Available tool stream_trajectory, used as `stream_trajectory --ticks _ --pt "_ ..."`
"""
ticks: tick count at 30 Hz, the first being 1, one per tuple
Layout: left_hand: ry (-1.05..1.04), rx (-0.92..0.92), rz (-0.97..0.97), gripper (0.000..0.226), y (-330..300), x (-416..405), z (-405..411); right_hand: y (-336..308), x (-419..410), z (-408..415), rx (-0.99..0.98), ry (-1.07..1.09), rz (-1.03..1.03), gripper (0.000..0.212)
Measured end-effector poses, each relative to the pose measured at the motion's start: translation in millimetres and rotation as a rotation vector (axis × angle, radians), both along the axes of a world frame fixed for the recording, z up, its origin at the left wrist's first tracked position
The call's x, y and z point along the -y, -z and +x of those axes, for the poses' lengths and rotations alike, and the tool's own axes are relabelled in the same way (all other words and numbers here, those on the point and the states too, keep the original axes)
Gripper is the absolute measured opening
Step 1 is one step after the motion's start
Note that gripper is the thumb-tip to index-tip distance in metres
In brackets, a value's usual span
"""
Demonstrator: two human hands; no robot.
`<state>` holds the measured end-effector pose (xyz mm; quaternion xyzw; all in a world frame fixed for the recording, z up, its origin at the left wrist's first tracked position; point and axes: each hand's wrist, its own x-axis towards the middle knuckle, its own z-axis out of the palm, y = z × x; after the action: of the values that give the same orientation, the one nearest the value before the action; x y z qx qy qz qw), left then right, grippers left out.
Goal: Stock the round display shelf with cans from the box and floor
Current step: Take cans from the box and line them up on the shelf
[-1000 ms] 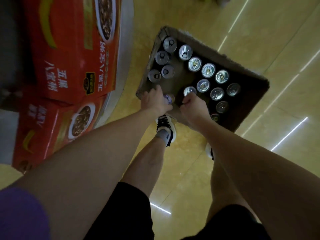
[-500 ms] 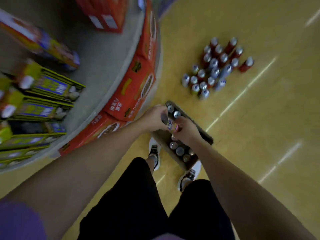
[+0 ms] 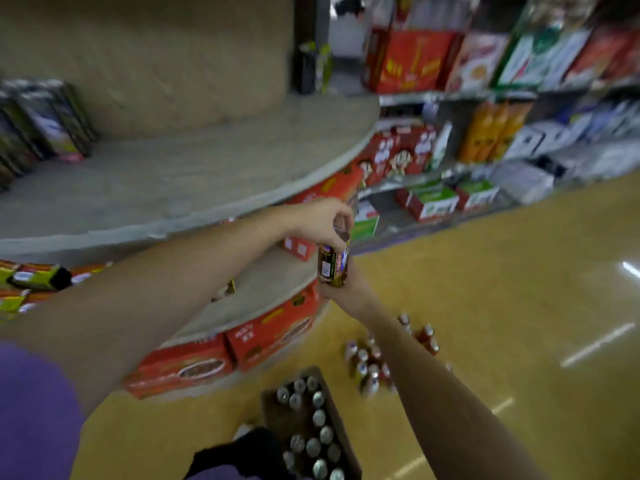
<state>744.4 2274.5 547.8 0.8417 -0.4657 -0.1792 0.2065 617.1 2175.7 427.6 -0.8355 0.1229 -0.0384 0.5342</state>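
Both my hands hold a dark can (image 3: 333,262) upright in front of the round display shelf (image 3: 194,174). My left hand (image 3: 320,218) grips its top from above. My right hand (image 3: 341,289) cups it from below, mostly hidden behind the can. The can hangs just off the edge of the lower tier, under the wide grey upper tier. The cardboard box (image 3: 308,424) with several silver-topped cans stands on the floor below. A cluster of loose cans (image 3: 384,358) stands on the floor beyond it.
Red cartons (image 3: 277,327) line the base of the round shelf. Dark packages (image 3: 45,123) stand at the left of the upper tier. Straight store shelves (image 3: 485,133) with boxed goods run along the right. Yellow floor (image 3: 502,306) spreads to the right.
I have stood up from the box and lifted the can with both hands from floor level to shelf height. The view has swung up from the floor to the shelves.
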Motion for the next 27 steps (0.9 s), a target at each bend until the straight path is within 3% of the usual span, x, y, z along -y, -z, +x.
stream_trajectory --ticks 9,14,18,22,27 --pt "-0.238 0.176 -0.23 0.025 -147 -81 34 -139 -51 84 0.162 -0.184 0.069 0.061" --pt "-0.269 0.236 -0.253 0.032 -197 -138 55 -173 -97 119 0.191 -0.238 0.198 0.07" --pt "-0.227 0.272 -0.224 0.036 -230 -191 76 -195 -137 148 0.208 -0.326 0.251 0.072" --pt "-0.185 0.193 -0.145 0.035 -256 -248 108 -213 -182 181 0.224 -0.346 0.285 0.065" --pt "-0.174 0.148 -0.062 0.04 -263 -323 160 -219 -254 236 0.214 -0.332 0.206 0.067"
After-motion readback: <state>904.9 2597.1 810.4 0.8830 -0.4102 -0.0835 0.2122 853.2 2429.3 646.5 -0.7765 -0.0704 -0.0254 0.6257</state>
